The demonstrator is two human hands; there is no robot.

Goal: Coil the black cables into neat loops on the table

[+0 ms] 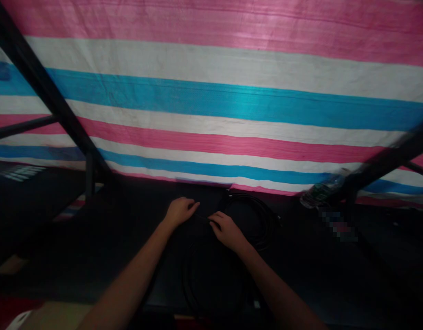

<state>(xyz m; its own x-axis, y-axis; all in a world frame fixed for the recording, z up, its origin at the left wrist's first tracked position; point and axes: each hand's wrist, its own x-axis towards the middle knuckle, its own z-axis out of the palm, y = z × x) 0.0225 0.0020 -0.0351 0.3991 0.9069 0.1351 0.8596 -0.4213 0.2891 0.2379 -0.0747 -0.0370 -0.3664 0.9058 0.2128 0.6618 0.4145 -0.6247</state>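
Note:
Over a black tabletop, a thin dark strand [201, 217] stretches between my two hands; its exact kind is too dim to make out. My left hand [181, 211] has its fingers curled on one end, thumb pointing right. The other end is pinched between the thumb and fingers of my right hand [225, 229]. Just right of that hand lies a coiled black cable [266, 213]. A second loop of black cable [188, 284] lies nearer to me, below my hands and partly hidden by my right forearm.
A striped pink, white and blue plastic sheet [232, 101] hangs behind the black table [135, 256]. Dark slanted frame bars stand at left [60, 110] and right [386, 169]. A clear plastic bottle [316, 195] lies at the back right, near a pixelated object [338, 224].

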